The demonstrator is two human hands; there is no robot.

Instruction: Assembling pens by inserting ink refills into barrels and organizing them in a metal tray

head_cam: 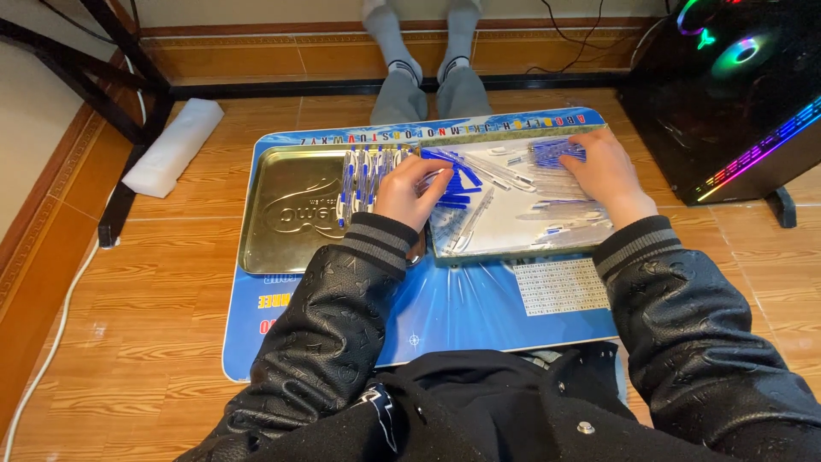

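Note:
Two shallow metal trays lie side by side on a blue mat point(462, 308) on the floor. The left tray point(282, 214) holds a row of assembled blue-and-white pens point(363, 171) along its right side. The right tray point(513, 244) holds loose clear pen barrels point(547, 205) and blue caps point(457, 184). My left hand point(410, 192) rests at the seam between the trays, fingers curled on a pen part. My right hand point(603, 167) lies spread over the pile of blue parts at the right tray's far corner.
My legs in grey trousers and socks point(423, 77) stretch out beyond the mat. A black computer case with coloured lights point(735, 94) stands at the right. A white foam block point(171, 145) and black table legs point(120, 94) are at the left. Cables run along the wall.

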